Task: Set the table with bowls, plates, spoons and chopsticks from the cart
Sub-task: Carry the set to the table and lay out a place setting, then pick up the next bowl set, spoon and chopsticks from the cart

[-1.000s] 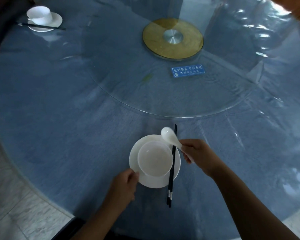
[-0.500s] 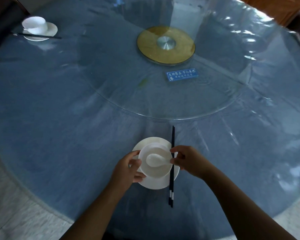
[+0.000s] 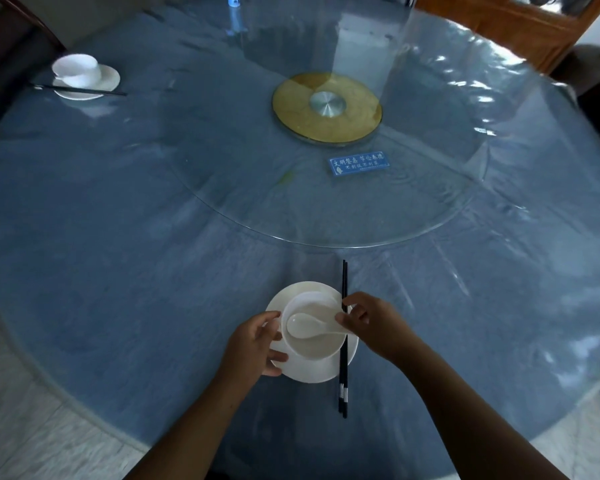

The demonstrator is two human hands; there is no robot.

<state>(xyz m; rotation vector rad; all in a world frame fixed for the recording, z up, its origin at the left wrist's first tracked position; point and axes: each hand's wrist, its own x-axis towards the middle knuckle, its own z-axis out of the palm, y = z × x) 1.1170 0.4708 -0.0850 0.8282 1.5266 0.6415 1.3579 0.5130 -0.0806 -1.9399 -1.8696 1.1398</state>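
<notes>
Hands meet over a place setting at the near edge of the round table, which is covered in blue cloth under clear plastic. A white round plate lies there with a white ceramic bowl standing on it, and a white ceramic spoon rests in the bowl, its scoop toward the left and its handle toward the right rim. The right hand pinches the spoon's handle between thumb and fingertips at that rim. The left hand cups the bowl's left side, fingers curled against its wall, thumb over the plate. A pair of black chopsticks lies along the plate's right edge, tips pointing toward the table's middle, passing under the right hand. Near the far left edge sits a second setting: another white bowl on a white plate with black chopsticks across it. A glass turntable with a golden round hub fills the centre, bearing a small blue sign.
</notes>
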